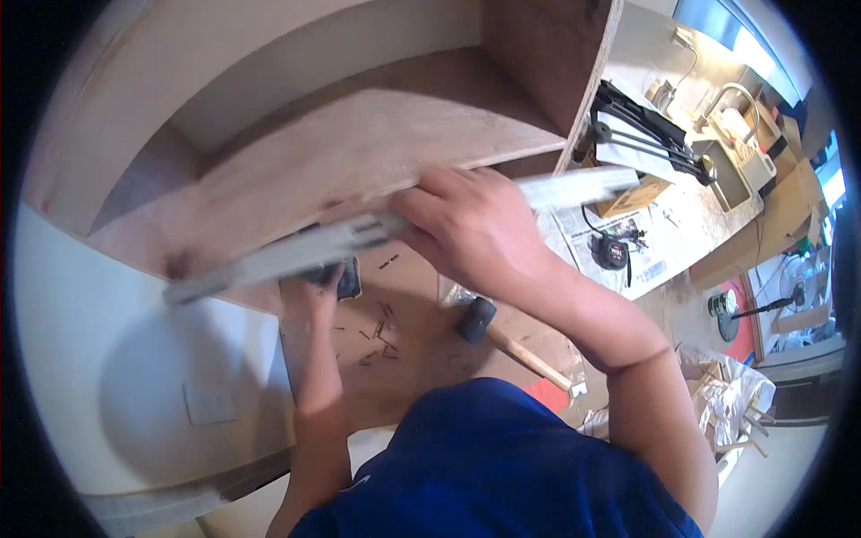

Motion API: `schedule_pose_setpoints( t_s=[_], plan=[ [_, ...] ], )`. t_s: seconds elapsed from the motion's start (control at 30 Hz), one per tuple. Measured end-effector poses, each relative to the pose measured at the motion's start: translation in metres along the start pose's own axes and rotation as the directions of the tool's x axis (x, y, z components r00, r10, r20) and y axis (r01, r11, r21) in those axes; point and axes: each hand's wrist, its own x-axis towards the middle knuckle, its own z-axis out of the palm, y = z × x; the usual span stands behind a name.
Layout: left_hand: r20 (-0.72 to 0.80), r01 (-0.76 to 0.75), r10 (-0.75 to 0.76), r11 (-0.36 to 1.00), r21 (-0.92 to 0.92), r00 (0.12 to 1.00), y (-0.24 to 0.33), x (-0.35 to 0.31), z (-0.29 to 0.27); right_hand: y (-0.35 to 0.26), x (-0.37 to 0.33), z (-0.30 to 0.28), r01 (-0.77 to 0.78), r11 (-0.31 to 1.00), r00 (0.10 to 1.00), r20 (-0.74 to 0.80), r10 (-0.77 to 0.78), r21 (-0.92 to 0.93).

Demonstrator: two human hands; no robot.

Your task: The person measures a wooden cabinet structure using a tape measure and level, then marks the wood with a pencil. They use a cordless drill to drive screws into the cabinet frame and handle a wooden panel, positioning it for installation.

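Observation:
My right hand (pixel 471 220) is closed round the middle of a long, pale strip (pixel 287 255), blurred by motion. The strip slants across the front of an open wooden cabinet (pixel 377 117), its right end higher than its left. Below it, my left hand (pixel 325 285) is closed at a dark object (pixel 348 280) with a yellowish edge. The strip covers part of that object, so its kind is hidden. Several small dark screws or nails (pixel 381 336) lie scattered on the brown wooden surface (pixel 413 386) to the right of my left forearm.
A mallet (pixel 477 320) with a black head and wooden handle lies in front of me. On the right, a newspaper-covered counter holds a tape measure (pixel 612 251), black rods (pixel 646 134) and a sink (pixel 722 175). A white wall (pixel 143 386) stands at the left.

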Motion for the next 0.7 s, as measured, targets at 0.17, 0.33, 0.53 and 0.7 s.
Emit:
schedule_pose_setpoints(
  t_s=[0.17, 0.33, 0.53, 0.7],
  plan=[
    [0.128, -0.076, 0.076, 0.997, -0.011, 0.989, -0.007, -0.017, -0.051, 0.036, -0.144, -0.048, -0.365, 0.805, 0.928, 0.256, 0.271, 0.468],
    [0.145, 0.01, -0.004, 0.999, -0.038, 0.989, -0.045, -0.023, -0.093, 0.084, -0.289, -0.058, -0.783, 0.468, 0.62, 0.446, 0.646, 0.41],
    [0.023, 0.159, -0.164, 0.976, 0.15, 0.986, -0.035, -0.04, -0.116, 0.147, -0.342, 0.0, -0.906, 0.385, 0.424, 0.354, 0.834, 0.177],
    [-0.036, 0.2, -0.197, 0.952, 0.231, 0.98, 0.008, -0.05, -0.116, 0.181, -0.317, 0.067, -0.896, 0.436, 0.435, 0.37, 0.821, 0.086]
  ],
)
